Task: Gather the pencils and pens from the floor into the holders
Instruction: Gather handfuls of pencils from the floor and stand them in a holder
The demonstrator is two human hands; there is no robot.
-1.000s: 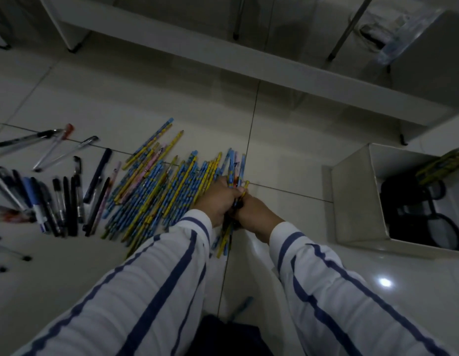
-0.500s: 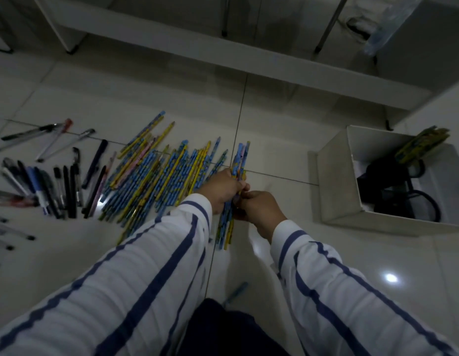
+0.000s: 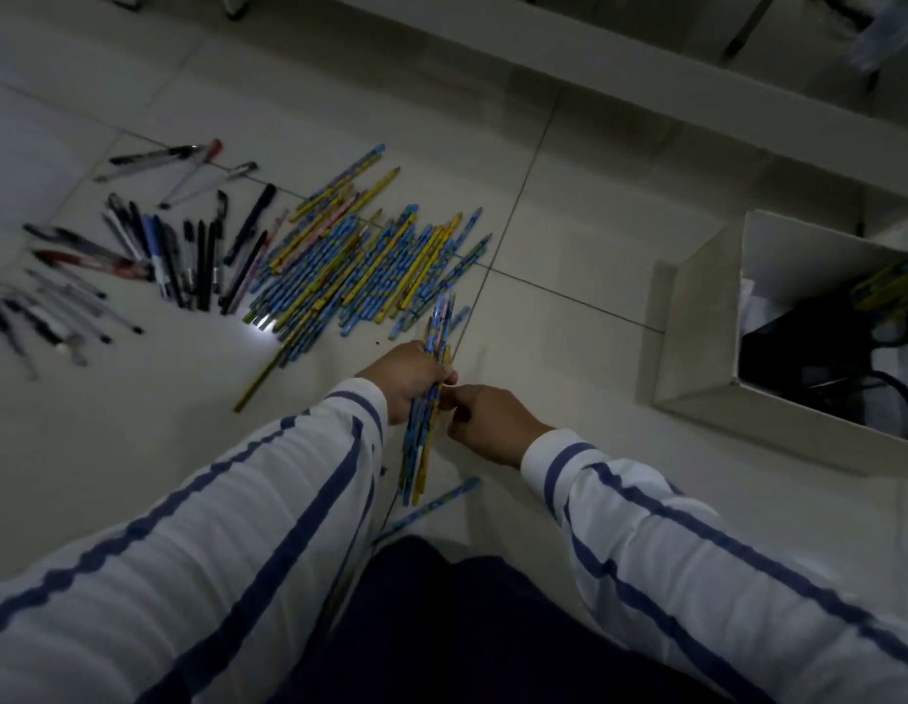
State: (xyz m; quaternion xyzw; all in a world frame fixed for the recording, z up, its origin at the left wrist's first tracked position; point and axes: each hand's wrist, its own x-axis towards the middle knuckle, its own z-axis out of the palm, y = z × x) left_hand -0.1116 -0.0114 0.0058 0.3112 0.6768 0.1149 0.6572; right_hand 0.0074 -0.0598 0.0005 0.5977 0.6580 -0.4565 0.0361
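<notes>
My left hand grips a bundle of blue and yellow pencils, held nearly upright just above the floor. My right hand touches the bundle's right side at mid-length, fingers curled against it. A large pile of blue and yellow pencils lies on the tiles beyond my hands. Dark pens lie spread to the left of that pile. One loose blue pencil lies near my knees. A white box at the right contains a black holder and some yellow pencils.
A long white beam of furniture runs across the floor behind the pencils. More pens lie at the far left edge. My dark trousers fill the bottom centre. A bright reflection glints on the tiles.
The bundle has been lifted off the pile and drawn back toward me, now held clear of the other pencils. The view has shifted, so the box sits farther right.
</notes>
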